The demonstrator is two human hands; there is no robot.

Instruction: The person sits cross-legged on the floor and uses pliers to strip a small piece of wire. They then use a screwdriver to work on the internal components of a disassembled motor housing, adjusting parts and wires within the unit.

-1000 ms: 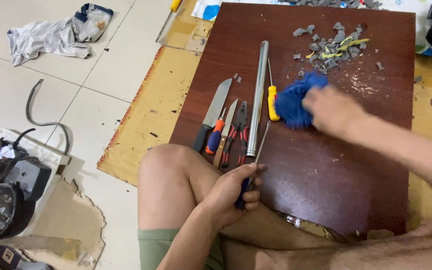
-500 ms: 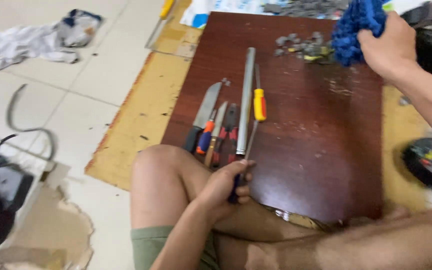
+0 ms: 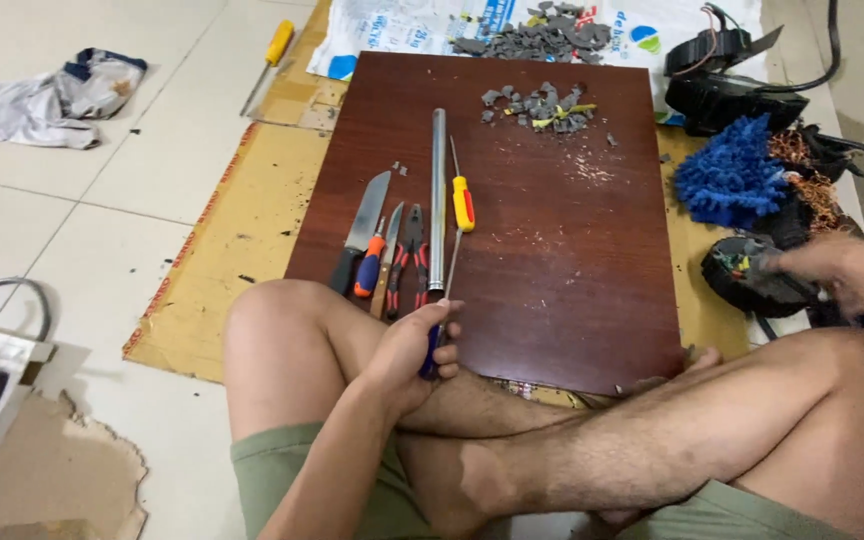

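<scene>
While the person sits cross-legged on the floor, the head view shows the left hand resting at the near edge of a dark red-brown wooden board, its grip closed around the blue handle of a long screwdriver whose thin shaft runs up the board toward a second screwdriver with a yellow and red handle. Just left of that shaft lies a long grey metal tube, and left of the tube, side by side near the board's near left corner, lie red-handled pliers, a small tool with an orange and blue handle and a knife with a dark handle. At the far edge of the board sits a heap of grey broken bits with a yellow scrap among them. The right hand is off the board's right edge, blurred, its fingers laid on a round black part with coloured wires; whether the grip is closed on it cannot be told. Just beyond that part lies a blue fluffy cloth, beside tangled copper wire. Under the board is yellow cardboard; a yellow-handled screwdriver and a crumpled white rag lie on the tiled floor beyond the far left corner.
</scene>
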